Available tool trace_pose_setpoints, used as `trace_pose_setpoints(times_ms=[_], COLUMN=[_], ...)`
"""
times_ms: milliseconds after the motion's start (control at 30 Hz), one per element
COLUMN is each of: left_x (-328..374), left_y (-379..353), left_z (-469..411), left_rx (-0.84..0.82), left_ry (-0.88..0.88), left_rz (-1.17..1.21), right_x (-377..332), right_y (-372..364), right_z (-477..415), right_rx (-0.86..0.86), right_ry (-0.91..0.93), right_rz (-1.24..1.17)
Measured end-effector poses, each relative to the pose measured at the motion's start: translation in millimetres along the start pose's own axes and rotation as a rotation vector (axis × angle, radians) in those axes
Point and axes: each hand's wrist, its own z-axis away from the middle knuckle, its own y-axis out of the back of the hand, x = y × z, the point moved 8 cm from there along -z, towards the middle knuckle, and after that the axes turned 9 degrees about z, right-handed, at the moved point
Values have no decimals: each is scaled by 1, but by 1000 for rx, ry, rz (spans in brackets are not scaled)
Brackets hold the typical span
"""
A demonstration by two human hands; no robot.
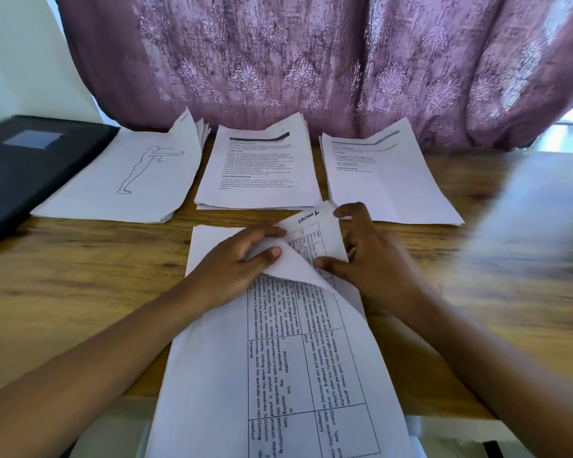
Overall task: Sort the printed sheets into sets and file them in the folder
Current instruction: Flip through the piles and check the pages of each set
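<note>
Table-printed sheet (278, 358), corner curled back; grip of left hand (239, 259) and right hand (368, 256) clamped on it.

The left hand (235, 259) and right hand (368, 256) are bare, with long slender fingers and short, rounded nails. The left forearm (113, 352) and right forearm (477, 352) are bare too, uncovered all the way to the near corners.
</note>
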Motion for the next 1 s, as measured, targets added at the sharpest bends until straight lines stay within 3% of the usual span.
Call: trace_pose_setpoints(times_ms=[100,267,467,600,700,733,833,900,1000], left_x=[10,20,22,31,30,35,63,88,112], left_y=[7,9,20,17,24,28,49,79,125], left_z=[4,7,1,-1,-2,-2,0,7,23], left_rx=[73,118,204,179,198,207,301,438,586], left_ry=[2,-31,-83,-23,131,126,4,-89,-228], left_rz=[163,186,292,274,99,136,527,502,505], right_x=[5,13,17,-21,-51,-61,-90,-106,-114], right_y=[-4,25,120,191,218,224,238,246,251], right_z=[-3,-7,-8,12,27,28,27,19,-7], right_rx=[-52,72,417,779,957,1000,1096,1114,1029], right_ry=[-28,-98,-90,113,294,342,460,480,353], right_rz=[-125,-115,259,426,366,338,154,-29,-300])
